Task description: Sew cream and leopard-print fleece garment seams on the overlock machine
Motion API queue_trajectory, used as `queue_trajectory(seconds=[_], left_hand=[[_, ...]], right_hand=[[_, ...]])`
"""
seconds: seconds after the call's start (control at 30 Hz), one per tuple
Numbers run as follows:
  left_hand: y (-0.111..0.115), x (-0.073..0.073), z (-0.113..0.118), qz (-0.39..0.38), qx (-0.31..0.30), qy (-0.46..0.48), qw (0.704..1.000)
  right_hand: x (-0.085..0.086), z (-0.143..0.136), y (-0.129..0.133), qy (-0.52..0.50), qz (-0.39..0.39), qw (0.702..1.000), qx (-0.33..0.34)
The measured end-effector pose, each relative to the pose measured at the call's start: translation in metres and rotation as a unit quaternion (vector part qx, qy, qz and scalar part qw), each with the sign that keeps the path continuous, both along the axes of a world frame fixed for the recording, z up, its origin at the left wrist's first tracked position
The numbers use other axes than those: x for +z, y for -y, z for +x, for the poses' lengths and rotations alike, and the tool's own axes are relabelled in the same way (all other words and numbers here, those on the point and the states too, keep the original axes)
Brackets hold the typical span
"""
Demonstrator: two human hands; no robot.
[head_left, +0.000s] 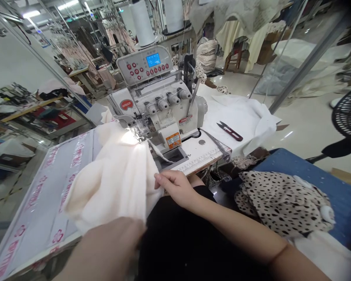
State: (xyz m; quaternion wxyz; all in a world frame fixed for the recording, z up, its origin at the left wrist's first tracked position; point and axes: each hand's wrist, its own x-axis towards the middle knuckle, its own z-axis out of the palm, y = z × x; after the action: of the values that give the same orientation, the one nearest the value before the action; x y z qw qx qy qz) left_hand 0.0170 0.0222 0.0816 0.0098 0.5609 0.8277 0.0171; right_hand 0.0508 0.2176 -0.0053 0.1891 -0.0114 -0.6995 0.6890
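Observation:
A soft cream fabric piece [114, 175] runs from under the lit needle area of a white overlock sewing machine [163, 101] down toward my lap. My right hand [177, 188] pinches its right edge between thumb and fingers, just in front of the machine bed. At the lower end of the fabric is my left hand [117, 234], smeared by motion; its fingers do not show clearly. A narrow strip of cloth [160, 152] lies beside the presser area, over the open well in the bed.
Dark red thread snips [230, 131] rest on white cloth [242, 113] right of the machine. A spotted fabric bundle [283, 201] lies on a blue surface [283, 160]. A black fan [349, 111] stands far right. The machine table [49, 183] extends left.

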Motion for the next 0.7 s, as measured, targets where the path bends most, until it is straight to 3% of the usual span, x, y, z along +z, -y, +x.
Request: queue_trajectory(seconds=[0.1, 0.17, 0.27, 0.33, 0.4, 0.47, 0.57, 0.7], left_hand=[[-0.021, -0.015, 0.008, -0.084, -0.126, -0.056, 0.987], [-0.031, -0.025, 0.011, -0.089, -0.139, -0.086, 0.983], [-0.039, -0.027, 0.003, -0.069, -0.101, -0.010, 0.992], [-0.043, -0.020, -0.016, 0.006, -0.042, 0.054, 0.998], [-0.048, -0.014, -0.041, 0.126, 0.026, 0.032, 0.991], [-0.054, -0.011, -0.067, 0.211, 0.075, -0.050, 0.973], [-0.060, -0.013, -0.090, 0.198, 0.076, -0.124, 0.969], [-0.063, -0.016, -0.096, 0.166, 0.048, -0.155, 0.973]], right_hand=[[0.005, -0.001, 0.000, 0.006, 0.028, 1.000, 0.013], [0.005, -0.001, 0.001, 0.015, 0.060, 0.998, 0.004], [0.002, 0.000, 0.002, 0.022, 0.087, 0.996, -0.007], [0.002, 0.001, 0.000, 0.024, 0.068, 0.997, 0.014], [0.005, 0.003, -0.003, 0.030, 0.015, 0.998, 0.047], [0.008, 0.005, -0.006, 0.035, -0.046, 0.995, 0.078], [0.012, 0.007, -0.010, 0.044, -0.096, 0.990, 0.097], [0.012, 0.007, -0.013, 0.043, -0.063, 0.994, 0.076]])
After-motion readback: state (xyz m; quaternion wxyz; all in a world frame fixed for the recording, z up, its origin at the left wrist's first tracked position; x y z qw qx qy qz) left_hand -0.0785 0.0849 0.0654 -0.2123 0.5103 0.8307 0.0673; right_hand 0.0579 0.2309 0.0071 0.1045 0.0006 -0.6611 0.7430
